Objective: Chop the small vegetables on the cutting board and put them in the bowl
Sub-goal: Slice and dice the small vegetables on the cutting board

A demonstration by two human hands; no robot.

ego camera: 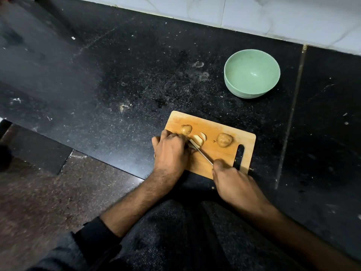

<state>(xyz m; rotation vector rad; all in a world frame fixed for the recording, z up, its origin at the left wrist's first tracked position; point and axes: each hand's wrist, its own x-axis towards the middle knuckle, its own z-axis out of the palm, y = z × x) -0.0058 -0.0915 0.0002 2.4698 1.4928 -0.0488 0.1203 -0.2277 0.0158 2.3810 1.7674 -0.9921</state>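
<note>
A wooden cutting board [214, 153] lies on the dark floor in front of me. On it sit two whole small brown vegetables, one at the back left [186, 129] and one at the right [224, 140]. Pale cut slices [199, 139] lie between them. My left hand [170, 151] curls its fingers over a piece being cut, most of which is hidden under the hand. My right hand [232, 182] grips the handle of a knife [203, 155], whose thin blade reaches up to the slices. The green bowl [252, 73] stands beyond the board, nothing in it.
The black stone floor [117, 75] is speckled with crumbs and stains. A white tiled wall [254, 14] runs along the back. A brown granite step [48, 192] lies at the lower left. My dark-clothed knees [185, 237] fill the bottom centre.
</note>
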